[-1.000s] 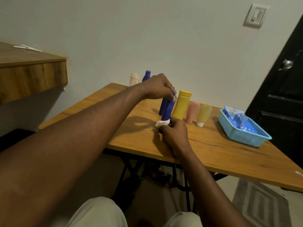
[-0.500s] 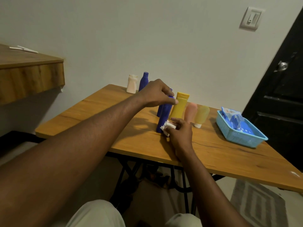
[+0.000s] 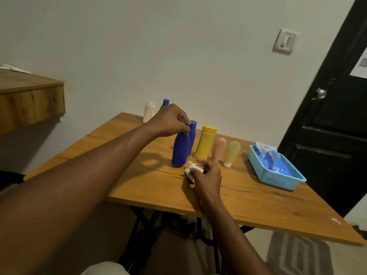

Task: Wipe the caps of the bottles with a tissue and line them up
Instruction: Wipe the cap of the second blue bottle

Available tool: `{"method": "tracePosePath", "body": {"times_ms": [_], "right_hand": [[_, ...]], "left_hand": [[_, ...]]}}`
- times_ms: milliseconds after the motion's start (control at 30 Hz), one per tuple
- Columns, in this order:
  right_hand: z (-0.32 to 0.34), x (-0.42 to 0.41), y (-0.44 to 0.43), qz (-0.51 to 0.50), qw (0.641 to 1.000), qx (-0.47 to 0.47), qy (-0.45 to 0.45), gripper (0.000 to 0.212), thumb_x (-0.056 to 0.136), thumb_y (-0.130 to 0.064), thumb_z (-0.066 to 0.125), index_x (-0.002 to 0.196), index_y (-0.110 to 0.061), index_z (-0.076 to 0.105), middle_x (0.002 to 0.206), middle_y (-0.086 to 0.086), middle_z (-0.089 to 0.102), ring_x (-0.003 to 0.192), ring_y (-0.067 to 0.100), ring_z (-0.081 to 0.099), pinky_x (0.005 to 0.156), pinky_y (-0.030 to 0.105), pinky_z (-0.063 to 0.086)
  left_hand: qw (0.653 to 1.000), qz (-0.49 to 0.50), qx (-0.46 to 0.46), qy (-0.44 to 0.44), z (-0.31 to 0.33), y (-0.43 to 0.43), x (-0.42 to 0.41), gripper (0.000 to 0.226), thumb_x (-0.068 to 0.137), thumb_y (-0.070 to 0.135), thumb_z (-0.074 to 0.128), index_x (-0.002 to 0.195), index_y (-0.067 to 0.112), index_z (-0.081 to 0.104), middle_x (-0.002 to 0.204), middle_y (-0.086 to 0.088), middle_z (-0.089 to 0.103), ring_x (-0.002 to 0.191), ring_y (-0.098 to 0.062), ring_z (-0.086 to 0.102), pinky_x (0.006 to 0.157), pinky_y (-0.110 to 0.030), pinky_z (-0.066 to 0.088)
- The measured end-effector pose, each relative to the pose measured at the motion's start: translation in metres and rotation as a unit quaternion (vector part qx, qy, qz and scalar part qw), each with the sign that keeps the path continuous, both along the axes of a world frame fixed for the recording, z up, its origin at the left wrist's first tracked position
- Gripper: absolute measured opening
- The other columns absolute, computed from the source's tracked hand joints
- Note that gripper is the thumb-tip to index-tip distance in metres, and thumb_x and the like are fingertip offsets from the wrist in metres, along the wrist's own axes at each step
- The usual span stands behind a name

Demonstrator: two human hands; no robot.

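Observation:
My left hand (image 3: pixel 170 121) grips the top of a blue bottle (image 3: pixel 179 150) that stands upright on the wooden table (image 3: pixel 139 175). Right behind it stands a second blue bottle (image 3: pixel 192 133). To their right a yellow bottle (image 3: pixel 205 141), a pink tube (image 3: pixel 218 148) and a yellowish tube (image 3: pixel 231 152) stand in a row. My right hand (image 3: pixel 208 177) holds a crumpled white tissue (image 3: pixel 191 170) on the table, just right of the gripped bottle's base. At the table's far left corner stand a cream bottle (image 3: pixel 149 112) and a third blue bottle (image 3: pixel 164 103), half hidden by my left hand.
A light blue basket (image 3: pixel 278 173) with a blue wipes pack (image 3: pixel 268 153) sits at the table's right. A wooden shelf (image 3: pixel 29 96) juts out on the left. A black door (image 3: pixel 337 116) stands right. A rug (image 3: pixel 297 255) lies below.
The gripped blue bottle has gone from tilted, cap down against the tissue, to upright on the table. My right hand with the tissue has drawn slightly away to the right.

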State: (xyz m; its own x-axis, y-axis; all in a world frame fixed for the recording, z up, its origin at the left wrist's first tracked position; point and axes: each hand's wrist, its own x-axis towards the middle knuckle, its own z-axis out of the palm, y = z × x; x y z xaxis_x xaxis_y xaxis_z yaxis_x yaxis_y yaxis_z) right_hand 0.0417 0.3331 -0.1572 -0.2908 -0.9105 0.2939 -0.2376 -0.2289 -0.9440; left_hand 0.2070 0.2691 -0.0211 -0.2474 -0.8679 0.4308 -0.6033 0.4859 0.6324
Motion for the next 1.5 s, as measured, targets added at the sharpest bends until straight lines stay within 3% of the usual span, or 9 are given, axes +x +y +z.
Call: {"method": "tracePosePath", "body": {"times_ms": [133,433,700,833,1067,1300,1500], "right_hand": [[-0.001,-0.001,0.0,0.01,1.0,0.002,-0.007,0.031,0.089,-0.012,0.071,0.115,-0.026,0.064,0.104,-0.017,0.064,0.097,0.007,0.065,0.073,0.021,0.057],[-0.005,-0.002,-0.019,0.017,1.0,0.021,0.004,0.032,0.09,-0.01,0.071,0.116,-0.028,0.065,0.109,-0.015,0.067,0.102,0.008,0.066,0.087,0.032,0.06],[0.0,0.019,-0.058,0.032,0.999,0.02,-0.011,0.029,0.088,-0.007,0.071,0.111,-0.024,0.067,0.11,-0.007,0.069,0.103,0.014,0.068,0.088,0.044,0.061],[-0.001,0.023,-0.07,0.033,0.999,0.017,-0.026,0.029,0.086,-0.004,0.07,0.106,-0.024,0.068,0.108,-0.003,0.071,0.1,0.017,0.07,0.085,0.049,0.061],[-0.001,0.022,-0.072,0.048,0.997,0.027,-0.049,0.031,0.086,0.0,0.07,0.107,-0.022,0.068,0.105,-0.004,0.07,0.099,0.018,0.071,0.085,0.047,0.062],[-0.002,0.022,-0.072,0.051,0.996,0.027,-0.061,0.032,0.084,-0.001,0.071,0.104,-0.025,0.069,0.106,-0.001,0.071,0.098,0.024,0.073,0.082,0.052,0.062],[-0.001,0.022,-0.072,0.044,0.997,0.028,-0.057,0.031,0.085,-0.001,0.07,0.105,-0.025,0.069,0.107,-0.003,0.07,0.101,0.019,0.07,0.086,0.05,0.061]], "left_hand": [[1.0,0.01,0.009,-0.004,0.008,-0.013,0.019,0.033,0.081,0.011,0.078,0.113,0.011,0.075,0.109,0.003,0.073,0.101,-0.012,0.067,0.079,-0.023,0.054],[1.0,0.016,0.022,0.013,0.002,-0.05,0.041,0.038,0.081,0.009,0.077,0.119,0.012,0.073,0.108,0.006,0.069,0.097,-0.006,0.066,0.075,-0.018,0.049],[0.998,0.011,0.031,0.054,-0.01,-0.077,0.043,0.04,0.081,0.006,0.075,0.12,0.012,0.071,0.11,0.004,0.071,0.102,-0.007,0.067,0.091,-0.027,0.055],[0.997,0.007,0.023,0.07,-0.015,-0.088,0.043,0.039,0.083,0.007,0.074,0.122,0.012,0.071,0.112,0.004,0.071,0.104,-0.006,0.067,0.088,-0.021,0.053],[0.997,-0.004,0.008,0.08,-0.021,-0.103,0.042,0.04,0.085,0.007,0.073,0.124,0.011,0.07,0.117,0.004,0.071,0.106,-0.008,0.068,0.087,-0.019,0.051],[0.996,-0.009,0.009,0.085,-0.023,-0.11,0.036,0.041,0.085,0.009,0.073,0.125,0.011,0.069,0.118,0.002,0.072,0.107,-0.009,0.068,0.091,-0.025,0.055],[0.996,-0.012,0.011,0.085,-0.023,-0.113,0.032,0.04,0.084,0.009,0.074,0.124,0.012,0.07,0.116,0.003,0.072,0.106,-0.007,0.068,0.092,-0.028,0.057]]}}
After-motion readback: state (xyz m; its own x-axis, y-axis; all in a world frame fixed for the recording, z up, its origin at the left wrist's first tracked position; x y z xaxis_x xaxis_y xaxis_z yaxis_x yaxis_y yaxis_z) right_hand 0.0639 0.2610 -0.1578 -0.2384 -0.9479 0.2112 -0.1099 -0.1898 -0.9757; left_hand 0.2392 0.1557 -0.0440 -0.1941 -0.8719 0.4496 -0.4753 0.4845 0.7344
